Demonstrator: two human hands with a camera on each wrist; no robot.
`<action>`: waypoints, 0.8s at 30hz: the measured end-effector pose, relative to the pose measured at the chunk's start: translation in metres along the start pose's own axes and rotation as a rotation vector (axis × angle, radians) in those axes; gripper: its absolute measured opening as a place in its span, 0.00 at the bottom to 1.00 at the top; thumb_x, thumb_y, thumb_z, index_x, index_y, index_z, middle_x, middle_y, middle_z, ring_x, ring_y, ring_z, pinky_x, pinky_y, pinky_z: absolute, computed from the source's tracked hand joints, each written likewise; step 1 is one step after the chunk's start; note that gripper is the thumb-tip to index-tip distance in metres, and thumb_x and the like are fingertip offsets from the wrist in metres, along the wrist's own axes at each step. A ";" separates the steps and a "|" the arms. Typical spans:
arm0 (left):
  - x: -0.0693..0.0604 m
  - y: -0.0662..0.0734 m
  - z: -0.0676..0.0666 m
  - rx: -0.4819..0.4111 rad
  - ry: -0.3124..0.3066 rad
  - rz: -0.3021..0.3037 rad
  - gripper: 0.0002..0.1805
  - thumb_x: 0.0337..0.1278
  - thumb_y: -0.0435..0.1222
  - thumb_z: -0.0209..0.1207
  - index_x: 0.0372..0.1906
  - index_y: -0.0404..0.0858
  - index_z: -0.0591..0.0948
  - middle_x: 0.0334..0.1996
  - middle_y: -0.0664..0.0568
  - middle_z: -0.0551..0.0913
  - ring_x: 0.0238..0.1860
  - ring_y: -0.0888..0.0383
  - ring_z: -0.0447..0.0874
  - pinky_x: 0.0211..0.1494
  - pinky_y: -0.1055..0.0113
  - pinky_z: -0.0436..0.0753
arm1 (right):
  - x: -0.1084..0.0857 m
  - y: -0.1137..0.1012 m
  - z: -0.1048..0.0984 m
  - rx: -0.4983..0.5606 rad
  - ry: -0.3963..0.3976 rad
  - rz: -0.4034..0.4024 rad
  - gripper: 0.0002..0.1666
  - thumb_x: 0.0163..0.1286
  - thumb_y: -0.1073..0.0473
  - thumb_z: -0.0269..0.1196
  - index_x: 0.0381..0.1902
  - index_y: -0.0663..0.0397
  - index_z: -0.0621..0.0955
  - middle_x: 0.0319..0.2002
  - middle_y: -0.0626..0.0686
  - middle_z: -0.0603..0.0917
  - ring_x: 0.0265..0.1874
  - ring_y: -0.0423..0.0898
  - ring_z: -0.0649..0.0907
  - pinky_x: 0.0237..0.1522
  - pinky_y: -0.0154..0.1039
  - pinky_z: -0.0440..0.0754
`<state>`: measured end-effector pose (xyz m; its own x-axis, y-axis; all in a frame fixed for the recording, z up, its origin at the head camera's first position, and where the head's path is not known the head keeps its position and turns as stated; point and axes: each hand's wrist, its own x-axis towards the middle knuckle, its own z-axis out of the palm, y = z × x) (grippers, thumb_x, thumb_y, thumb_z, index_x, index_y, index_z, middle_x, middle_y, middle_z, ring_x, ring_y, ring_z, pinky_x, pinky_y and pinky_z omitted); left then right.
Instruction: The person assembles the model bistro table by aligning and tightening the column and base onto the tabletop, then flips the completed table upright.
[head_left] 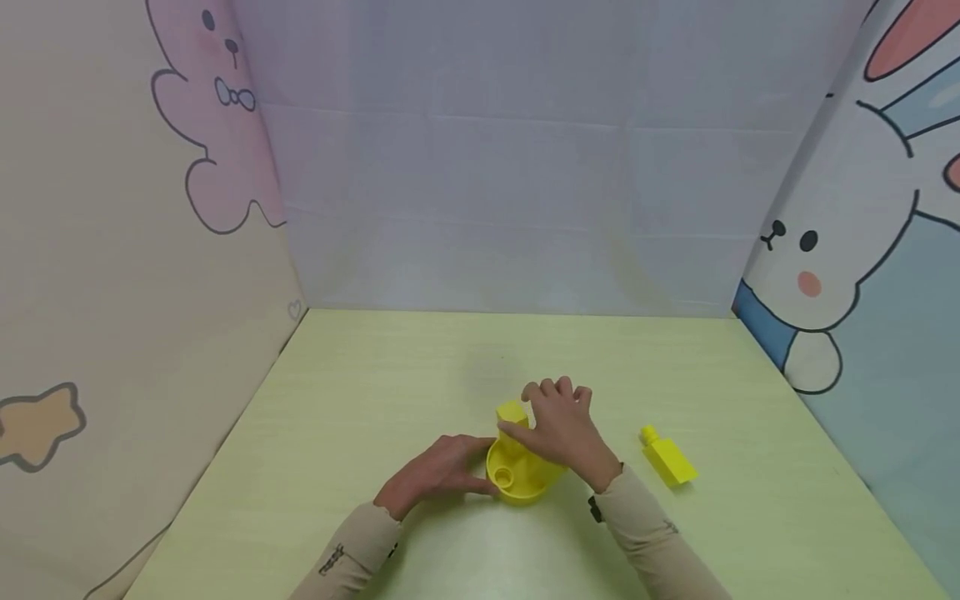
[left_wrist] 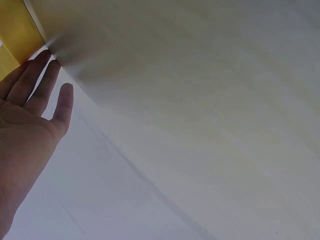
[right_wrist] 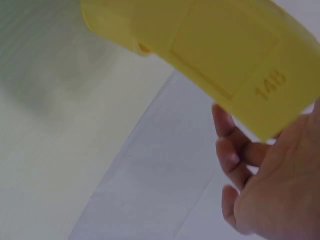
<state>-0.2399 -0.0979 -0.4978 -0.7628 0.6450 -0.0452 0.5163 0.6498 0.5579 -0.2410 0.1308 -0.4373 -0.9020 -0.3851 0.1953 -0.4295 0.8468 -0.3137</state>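
Observation:
A round yellow base (head_left: 525, 497) with a raised rim and a small ring-shaped socket (head_left: 503, 477) sits on the table. My left hand (head_left: 442, 472) grips its left side, thumb at the near edge and fingers at the far edge. In the left wrist view, the left fingers lie against its yellow wall (left_wrist: 20, 30). Above the base, my right hand (head_left: 562, 423) holds an upright yellow block (head_left: 512, 412) between thumb and fingers. The right wrist view shows a yellow surface marked 148 (right_wrist: 270, 85) beside the curled fingers. Where block and base meet is partly hidden by the right hand.
A yellow bottle-shaped piece (head_left: 670, 461) with a narrow neck lies on the pale table (head_left: 390, 367), right of the right hand. Cloth walls with cartoon prints stand at the left, back (head_left: 510, 183) and right.

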 end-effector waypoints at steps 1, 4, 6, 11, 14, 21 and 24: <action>0.000 0.000 0.000 -0.003 0.002 0.003 0.39 0.56 0.53 0.74 0.70 0.41 0.78 0.62 0.57 0.82 0.59 0.61 0.80 0.64 0.59 0.77 | 0.000 0.002 -0.002 0.029 -0.015 -0.017 0.29 0.69 0.39 0.68 0.53 0.56 0.81 0.41 0.53 0.77 0.45 0.55 0.69 0.47 0.59 0.61; 0.000 0.000 0.000 -0.006 0.004 0.009 0.39 0.56 0.53 0.74 0.70 0.41 0.78 0.62 0.57 0.82 0.60 0.60 0.80 0.65 0.59 0.77 | 0.000 0.008 -0.007 0.093 -0.055 -0.080 0.28 0.71 0.47 0.68 0.62 0.55 0.80 0.45 0.54 0.79 0.47 0.55 0.69 0.48 0.59 0.61; 0.000 0.000 0.000 -0.002 0.002 0.009 0.39 0.56 0.53 0.74 0.70 0.42 0.78 0.62 0.57 0.82 0.60 0.60 0.80 0.65 0.59 0.78 | 0.001 0.011 -0.007 0.109 -0.060 -0.095 0.24 0.72 0.49 0.68 0.60 0.55 0.81 0.43 0.54 0.79 0.46 0.54 0.69 0.48 0.58 0.60; -0.002 0.000 0.000 -0.001 -0.001 0.002 0.39 0.56 0.54 0.73 0.70 0.42 0.78 0.62 0.57 0.83 0.59 0.60 0.80 0.64 0.59 0.78 | 0.003 0.011 -0.001 0.084 -0.004 -0.065 0.22 0.70 0.45 0.70 0.51 0.54 0.80 0.35 0.49 0.76 0.43 0.52 0.69 0.47 0.57 0.61; -0.002 0.000 0.000 -0.003 -0.002 0.000 0.39 0.56 0.54 0.73 0.70 0.41 0.78 0.62 0.56 0.83 0.59 0.60 0.80 0.64 0.59 0.78 | 0.002 0.011 0.001 0.074 -0.005 -0.050 0.25 0.70 0.43 0.70 0.54 0.55 0.80 0.35 0.49 0.76 0.43 0.52 0.70 0.48 0.58 0.62; -0.004 0.002 -0.002 0.002 -0.003 0.002 0.39 0.56 0.54 0.74 0.69 0.41 0.78 0.61 0.56 0.83 0.58 0.61 0.81 0.64 0.60 0.78 | -0.001 0.013 0.002 0.068 0.018 -0.053 0.22 0.71 0.45 0.70 0.53 0.54 0.81 0.37 0.49 0.76 0.45 0.54 0.70 0.48 0.58 0.62; -0.004 0.002 -0.002 0.003 0.006 0.006 0.38 0.56 0.54 0.74 0.69 0.41 0.79 0.60 0.57 0.84 0.57 0.62 0.81 0.63 0.60 0.79 | -0.001 0.013 0.004 0.060 0.041 -0.057 0.21 0.71 0.45 0.69 0.51 0.53 0.81 0.37 0.49 0.76 0.45 0.54 0.70 0.47 0.58 0.62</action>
<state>-0.2363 -0.1001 -0.4951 -0.7618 0.6467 -0.0368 0.5223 0.6470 0.5555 -0.2452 0.1405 -0.4451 -0.8738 -0.4161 0.2516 -0.4833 0.7999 -0.3556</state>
